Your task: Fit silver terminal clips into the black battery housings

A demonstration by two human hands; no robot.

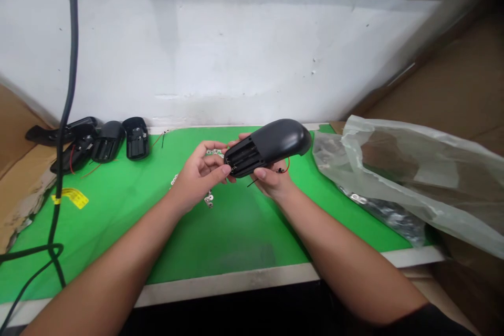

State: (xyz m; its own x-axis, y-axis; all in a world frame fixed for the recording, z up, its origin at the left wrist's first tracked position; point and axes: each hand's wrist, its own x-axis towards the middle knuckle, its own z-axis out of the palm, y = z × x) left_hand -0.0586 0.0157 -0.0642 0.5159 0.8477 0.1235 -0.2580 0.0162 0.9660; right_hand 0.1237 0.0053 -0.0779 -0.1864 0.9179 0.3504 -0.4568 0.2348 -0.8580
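A black plastic housing point(281, 139) with an open battery compartment is held tilted above the green mat point(236, 241). My right hand point(271, 176) is closed around its underside, thumb along the near edge. At the compartment's left end, my left hand point(202, 173) has its thumb and fingers pressed on the housing. Red and black wires come out near my right hand. Small metal contact pieces point(210, 199) lie on the mat beneath and beside my left hand, which partly hides them.
Several black housings point(136, 139) with wires lie at the back left. A black cable point(66, 110) hangs at the left, near a yellow tag point(74, 198). Clear plastic bags point(378, 168) cover the right side. Cardboard point(449, 79) stands at both sides, a white wall point(236, 47) behind.
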